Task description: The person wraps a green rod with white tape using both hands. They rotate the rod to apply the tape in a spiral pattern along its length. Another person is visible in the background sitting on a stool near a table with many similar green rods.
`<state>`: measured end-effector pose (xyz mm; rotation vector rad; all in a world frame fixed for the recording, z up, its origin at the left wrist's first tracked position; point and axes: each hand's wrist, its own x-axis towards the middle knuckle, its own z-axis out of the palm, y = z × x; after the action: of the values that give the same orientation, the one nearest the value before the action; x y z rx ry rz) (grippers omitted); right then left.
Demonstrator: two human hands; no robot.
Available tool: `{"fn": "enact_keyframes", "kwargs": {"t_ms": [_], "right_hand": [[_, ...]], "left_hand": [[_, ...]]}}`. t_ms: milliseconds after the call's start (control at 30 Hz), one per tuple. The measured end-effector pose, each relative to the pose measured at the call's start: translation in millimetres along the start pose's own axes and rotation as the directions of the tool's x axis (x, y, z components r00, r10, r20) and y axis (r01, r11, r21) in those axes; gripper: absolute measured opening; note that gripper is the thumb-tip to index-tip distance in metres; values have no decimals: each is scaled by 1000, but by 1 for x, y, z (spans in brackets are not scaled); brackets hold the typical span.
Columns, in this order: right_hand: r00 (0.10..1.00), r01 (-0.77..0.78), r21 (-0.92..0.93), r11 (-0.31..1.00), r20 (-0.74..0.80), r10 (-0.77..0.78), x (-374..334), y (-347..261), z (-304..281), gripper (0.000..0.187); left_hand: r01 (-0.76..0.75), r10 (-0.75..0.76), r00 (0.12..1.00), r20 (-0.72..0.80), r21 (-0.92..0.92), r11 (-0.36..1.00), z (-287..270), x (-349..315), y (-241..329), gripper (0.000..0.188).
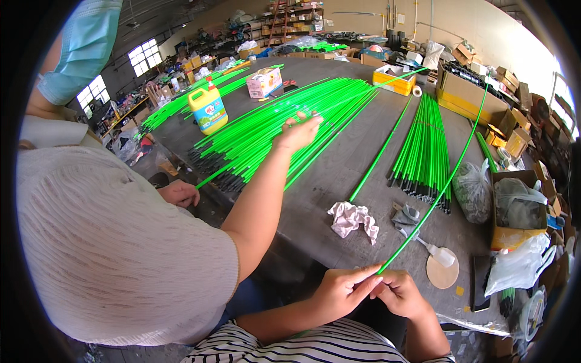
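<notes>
Close to my body, at the table's near edge, I grip the lower end of a long thin green rod [450,179] in both hands. My left hand [344,294] pinches it between thumb and fingers. Right beside it, my right hand [402,294] is also closed on the rod's end, and the fingers hide the tip. From there the rod rises away to the far right in a slight bow. Beyond my hands lie a crumpled pinkish cloth [351,219], a grey cloth [407,219] and a round tan disc [440,273] with a small white bottle [445,257] on it.
At left, a co-worker's hand [298,130] hovers over a large fan of green rods [260,139]. A tied bundle of black-ended rods [423,142] lies at right. A yellow jug [207,110], a tissue box [264,83], cartons [472,100] and plastic bags [472,190] stand around.
</notes>
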<state>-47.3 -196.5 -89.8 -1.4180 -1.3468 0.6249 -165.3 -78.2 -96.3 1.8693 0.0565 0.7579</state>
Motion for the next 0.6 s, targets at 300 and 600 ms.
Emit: {"fn": "enact_keyframes", "kwargs": {"t_ms": [300, 600], "right_hand": [[1000, -9, -8, 1000, 0, 9, -1, 1, 0, 8], [1000, -14, -17, 1000, -9, 14, 1, 2, 3, 7]], "left_hand": [[-3, 3, 1000, 5, 3, 1000, 1, 0, -3, 28], [-75, 75, 997, -5, -1, 997, -2, 1, -7, 36]]}}
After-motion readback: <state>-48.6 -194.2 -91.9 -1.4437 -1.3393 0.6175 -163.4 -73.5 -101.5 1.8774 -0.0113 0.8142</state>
